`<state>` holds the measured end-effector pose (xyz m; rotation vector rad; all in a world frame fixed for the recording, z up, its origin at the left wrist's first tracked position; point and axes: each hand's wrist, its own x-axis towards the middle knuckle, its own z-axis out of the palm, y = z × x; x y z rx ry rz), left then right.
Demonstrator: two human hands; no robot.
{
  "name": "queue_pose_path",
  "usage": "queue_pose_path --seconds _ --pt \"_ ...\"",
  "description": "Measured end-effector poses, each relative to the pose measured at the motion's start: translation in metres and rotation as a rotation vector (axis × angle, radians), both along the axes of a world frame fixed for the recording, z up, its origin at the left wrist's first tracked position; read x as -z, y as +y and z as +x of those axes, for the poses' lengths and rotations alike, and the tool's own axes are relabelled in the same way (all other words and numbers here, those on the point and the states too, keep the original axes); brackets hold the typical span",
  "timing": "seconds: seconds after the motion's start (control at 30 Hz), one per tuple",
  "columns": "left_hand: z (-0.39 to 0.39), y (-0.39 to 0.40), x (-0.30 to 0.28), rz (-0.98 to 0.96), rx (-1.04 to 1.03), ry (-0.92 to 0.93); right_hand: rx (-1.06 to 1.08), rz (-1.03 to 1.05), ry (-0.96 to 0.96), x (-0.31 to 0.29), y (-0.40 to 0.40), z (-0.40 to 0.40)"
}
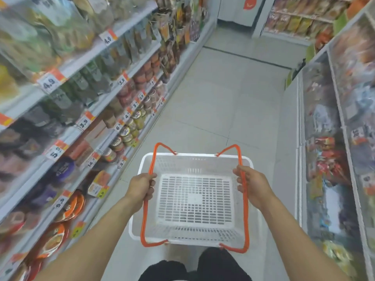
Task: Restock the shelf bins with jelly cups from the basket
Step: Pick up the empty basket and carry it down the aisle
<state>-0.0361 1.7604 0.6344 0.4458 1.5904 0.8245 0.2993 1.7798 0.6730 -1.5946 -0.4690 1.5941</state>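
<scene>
While both hands carry it along aisle, white plastic basket point(194, 199) hangs level, empty: no jelly cups visible inside. Left hand point(142, 186) fingers curl round left orange handle point(145, 209); right hand point(253, 184) grips right orange handle point(246, 209). Judged light, rigid, slotted; handles best hold. Shelves point(85, 126) beside left.

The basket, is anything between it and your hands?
No. The left hand grips one orange handle and the right hand grips the other, touching directly. The basket shows no jelly cups inside.
</scene>
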Motion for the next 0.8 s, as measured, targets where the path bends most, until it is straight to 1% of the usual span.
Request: queue_pose_path --seconds 0.13,0.33,0.5,0.6,0.7,0.8 --pt "0.01 0.103 0.003 0.009 -0.021 -0.016 -0.029 0.004 -0.008 -0.004 0.113 0.011" --pt "0.027 0.264 0.019 -0.033 -0.11 0.016 -0.179 0.01 0.002 0.014 0.311 0.023" --pt "0.035 0.388 0.007 -0.067 -0.164 0.041 -0.279 -0.004 -0.077 0.013 0.477 0.028" --pt "0.034 0.454 0.003 -0.084 -0.208 0.023 -0.343 -0.012 -0.096 0.011 0.568 0.023" --pt "0.03 0.52 0.018 -0.115 -0.256 0.007 -0.393 -0.024 -0.108 0.014 0.655 0.013" --pt "0.02 0.596 0.047 -0.162 -0.264 -0.005 -0.446 -0.035 -0.134 0.025 0.745 -0.001"
